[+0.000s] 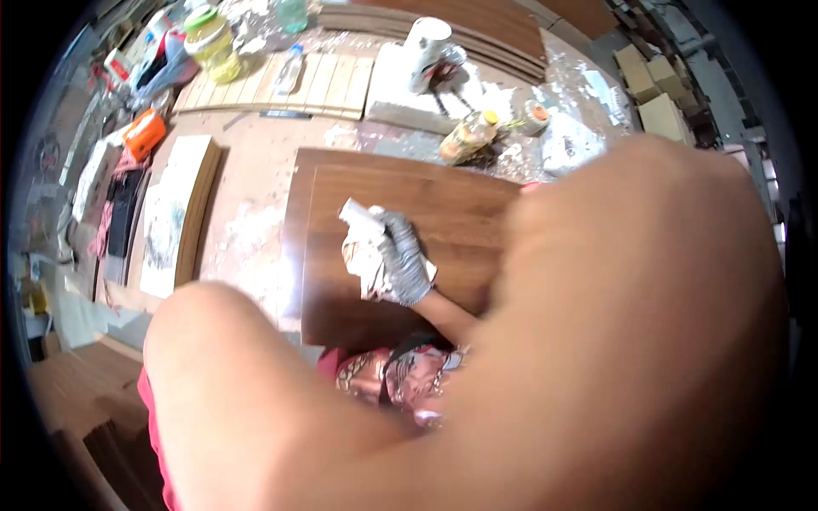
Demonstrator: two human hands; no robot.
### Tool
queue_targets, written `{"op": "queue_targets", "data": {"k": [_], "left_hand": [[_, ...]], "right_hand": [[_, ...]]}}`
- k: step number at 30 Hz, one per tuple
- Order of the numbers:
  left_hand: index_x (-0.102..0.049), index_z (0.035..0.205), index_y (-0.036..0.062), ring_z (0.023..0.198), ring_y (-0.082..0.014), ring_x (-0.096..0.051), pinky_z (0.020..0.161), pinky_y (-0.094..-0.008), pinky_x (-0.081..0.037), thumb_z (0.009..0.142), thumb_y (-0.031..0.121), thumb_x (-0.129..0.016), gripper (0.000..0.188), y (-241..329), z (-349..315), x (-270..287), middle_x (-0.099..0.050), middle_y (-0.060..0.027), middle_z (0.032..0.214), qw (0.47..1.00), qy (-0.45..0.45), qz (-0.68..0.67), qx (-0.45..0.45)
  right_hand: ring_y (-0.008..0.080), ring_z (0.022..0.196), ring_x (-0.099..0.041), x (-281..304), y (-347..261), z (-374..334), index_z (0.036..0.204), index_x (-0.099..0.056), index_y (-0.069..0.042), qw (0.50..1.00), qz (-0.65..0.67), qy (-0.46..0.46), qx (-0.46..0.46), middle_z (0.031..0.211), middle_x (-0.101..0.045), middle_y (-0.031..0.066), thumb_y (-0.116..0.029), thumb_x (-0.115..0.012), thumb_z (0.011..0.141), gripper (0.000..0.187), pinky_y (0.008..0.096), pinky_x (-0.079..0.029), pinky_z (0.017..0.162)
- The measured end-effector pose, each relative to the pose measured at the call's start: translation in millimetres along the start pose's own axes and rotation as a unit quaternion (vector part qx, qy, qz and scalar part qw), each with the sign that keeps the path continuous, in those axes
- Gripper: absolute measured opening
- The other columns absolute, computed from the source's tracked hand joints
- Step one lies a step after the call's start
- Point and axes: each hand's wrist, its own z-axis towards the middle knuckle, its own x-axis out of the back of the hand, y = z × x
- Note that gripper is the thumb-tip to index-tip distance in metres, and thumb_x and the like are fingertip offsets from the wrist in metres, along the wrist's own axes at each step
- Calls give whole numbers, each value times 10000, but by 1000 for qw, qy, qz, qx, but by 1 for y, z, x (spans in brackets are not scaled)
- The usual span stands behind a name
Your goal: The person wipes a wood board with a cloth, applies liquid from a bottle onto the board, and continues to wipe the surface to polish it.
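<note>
My right hand [403, 268], in a grey glove, rests on a brown wood-grain panel [460, 209]. Its fingers are closed round a crumpled off-white rag [364, 262], and a pale flat end [362, 217] juts out past the fingers. Its forearm runs down to the right and vanishes behind bare skin. That large, blurred skin [545, 358] is very close to the lens and fills the lower part of the view. It looks like part of my left hand or arm, but I cannot make out its fingers. Patterned pink clothing [413, 379] shows below the panel.
Left of the panel lies a thick pale board [179, 217], with an orange object [143, 134] beyond it. Along the back are a slatted wooden piece [336, 85], a yellow-filled jar [213, 47], a white container [426, 47] and a bottle [469, 136]. Cardboard boxes [652, 77] stand far right.
</note>
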Motion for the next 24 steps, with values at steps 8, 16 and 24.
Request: {"op": "queue_targets", "data": {"k": [8, 16, 24], "left_hand": [[-709, 959, -4, 861, -332, -715, 753, -415, -579, 842, 167, -689, 208, -33, -40, 18, -718, -191, 908, 984, 102, -146, 15], [-741, 1022, 22, 770, -140, -675, 683, -326, -525, 948, 392, -649, 388, -137, -354, -112, -739, -52, 904, 619, 287, -335, 649], [-687, 1219, 245, 1405, -486, -331, 1054, -696, -299, 945, 423, -455, 401, -192, -640, -190, -386, -201, 1557, 430, 65, 175, 883]], "right_hand": [[217, 1185, -553, -61, 30, 58, 1285, -582, -43, 997, 66, -31, 1, 1283, -607, 108, -288, -645, 969, 404, 369, -429, 1031], [209, 1178, -551, -75, 70, 99, 1295, -574, -23, 996, -44, -37, 68, 1266, -615, 105, -296, -600, 998, 404, 356, -413, 1036], [169, 1135, -543, -82, 54, 95, 1325, -545, -5, 997, -21, -63, 38, 1238, -594, 79, -306, -624, 979, 465, 327, -423, 1013]]}}
